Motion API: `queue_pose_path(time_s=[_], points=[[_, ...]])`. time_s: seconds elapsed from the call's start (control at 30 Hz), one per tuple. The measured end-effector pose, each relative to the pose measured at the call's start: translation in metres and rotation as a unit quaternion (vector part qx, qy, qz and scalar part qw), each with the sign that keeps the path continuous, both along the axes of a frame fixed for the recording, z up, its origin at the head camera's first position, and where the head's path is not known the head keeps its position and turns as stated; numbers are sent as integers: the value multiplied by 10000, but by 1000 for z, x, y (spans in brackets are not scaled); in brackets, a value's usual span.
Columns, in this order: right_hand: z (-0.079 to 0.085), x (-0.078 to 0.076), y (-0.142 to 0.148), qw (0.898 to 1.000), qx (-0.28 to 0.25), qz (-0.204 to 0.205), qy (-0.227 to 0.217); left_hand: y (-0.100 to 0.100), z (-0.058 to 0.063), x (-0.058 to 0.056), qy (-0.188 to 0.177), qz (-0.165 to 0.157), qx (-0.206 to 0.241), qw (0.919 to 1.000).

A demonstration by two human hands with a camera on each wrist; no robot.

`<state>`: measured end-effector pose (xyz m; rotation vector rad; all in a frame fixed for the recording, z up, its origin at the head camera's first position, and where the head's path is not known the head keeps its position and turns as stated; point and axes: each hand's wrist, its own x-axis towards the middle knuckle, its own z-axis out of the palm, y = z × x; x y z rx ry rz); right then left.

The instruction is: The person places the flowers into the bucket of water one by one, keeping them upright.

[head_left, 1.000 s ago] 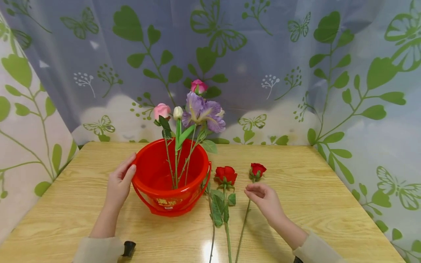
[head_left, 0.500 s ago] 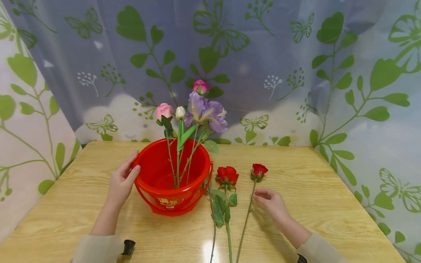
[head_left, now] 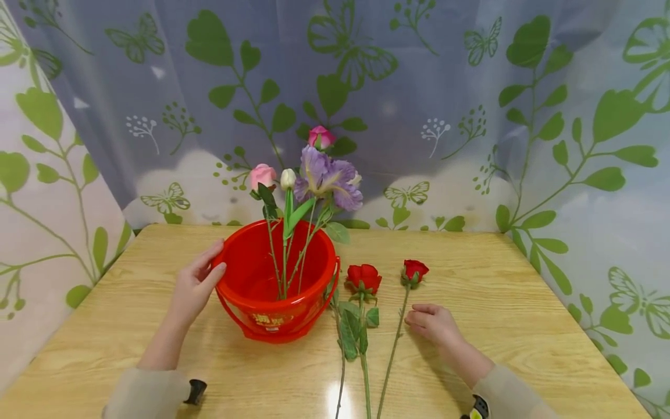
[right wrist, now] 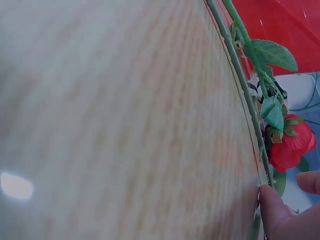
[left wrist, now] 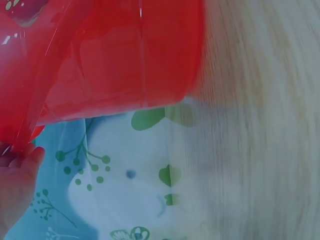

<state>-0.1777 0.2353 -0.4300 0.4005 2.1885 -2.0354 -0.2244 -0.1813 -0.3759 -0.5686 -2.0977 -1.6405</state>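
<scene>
A red plastic bucket [head_left: 243,267] stands left of centre on the table, and my left hand [head_left: 195,288] grips its left rim. In the left wrist view, the fingers [left wrist: 31,159] curl at the rim. Inside the bucket stand a light pink rose [head_left: 263,175], a white tulip [head_left: 287,179], a purple iris [head_left: 335,180] and a deep pink rose [head_left: 321,137]. My right hand [head_left: 437,327], fingers loosely bent, rests beside the thin-stemmed red rose [head_left: 415,272]. The right wrist view has a fingertip [right wrist: 270,197] right at a stem, the thumb apart.
A fuller red rose [head_left: 363,278] with leaves lies between the bucket and the thin-stemmed rose. Another stem [head_left: 341,366] lies beside it, its top hidden by the bucket. The wooden table [head_left: 497,279] meets a leaf-and-butterfly patterned curtain [head_left: 445,87] at the back.
My right hand has moved right and down, from over the right-hand rose's stem to the table just beside it. My left hand stays on the bucket's rim.
</scene>
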Motion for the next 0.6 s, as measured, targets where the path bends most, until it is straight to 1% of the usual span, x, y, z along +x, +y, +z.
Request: queue_pose_path(time_s=[0.1, 0.2, 0.27, 0.4, 0.5, 0.6], points=[[1, -3, 0, 9997, -243, -64, -34, -2, 3, -3, -56, -87, -119, 9999], [2, -6, -1, 9989, -467, -84, -62, -6, 6, -5, -170, -268, -312, 9990], [3, -8, -1, 9986, -507, -98, -87, -8, 6, -8, -253, -421, -440, 9978], [2, -11, -3, 9991, -350, -117, -215, -12, 7, -11, -340, -612, -682, 9952], [0, -14, -5, 9994, -137, -126, -302, -14, 8, -12, -358, -598, -822, 9942], [-1, -17, -7, 9993, 157, -108, -318, -15, 7, -11, -327, -565, -865, 9941]])
